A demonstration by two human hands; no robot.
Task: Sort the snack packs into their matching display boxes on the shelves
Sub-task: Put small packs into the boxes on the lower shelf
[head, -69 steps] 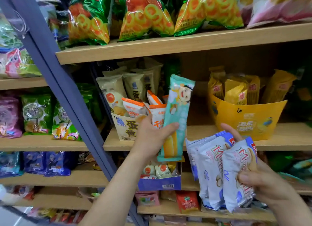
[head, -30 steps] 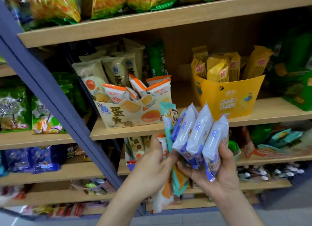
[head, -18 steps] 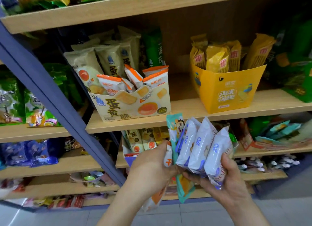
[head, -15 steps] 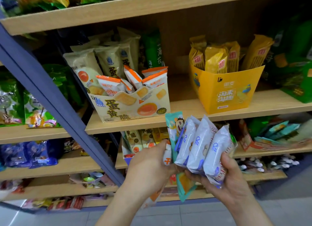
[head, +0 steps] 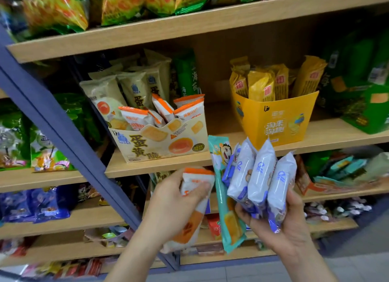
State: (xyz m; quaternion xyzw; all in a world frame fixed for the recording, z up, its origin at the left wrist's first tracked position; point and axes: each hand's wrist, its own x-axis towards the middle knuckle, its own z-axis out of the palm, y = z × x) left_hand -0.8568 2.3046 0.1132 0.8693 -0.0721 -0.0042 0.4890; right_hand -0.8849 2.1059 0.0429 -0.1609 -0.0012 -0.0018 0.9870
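My left hand (head: 174, 206) grips an orange-and-white snack pack (head: 194, 195), held apart from the other packs. My right hand (head: 282, 225) holds a fanned bundle: several white-and-blue packs (head: 261, 176) and one long teal pack (head: 223, 189) at the bundle's left. Above my left hand, on the middle shelf, stands a cream display box (head: 160, 142) with matching orange-and-white packs (head: 185, 111) and cream packs in it. To its right stands a yellow display box (head: 275, 121) with upright yellow packs (head: 261, 85).
A slanted blue-grey shelf post (head: 63, 138) crosses the left side. Green bags (head: 357, 96) fill the right of the middle shelf. Chip bags (head: 126, 1) line the top shelf. Lower shelves (head: 328, 189) behind my hands carry more packs.
The teal pack moved from my left hand into the right-hand bundle. My left hand has drawn an orange-and-white pack out to the left. The view has come closer to the shelf.
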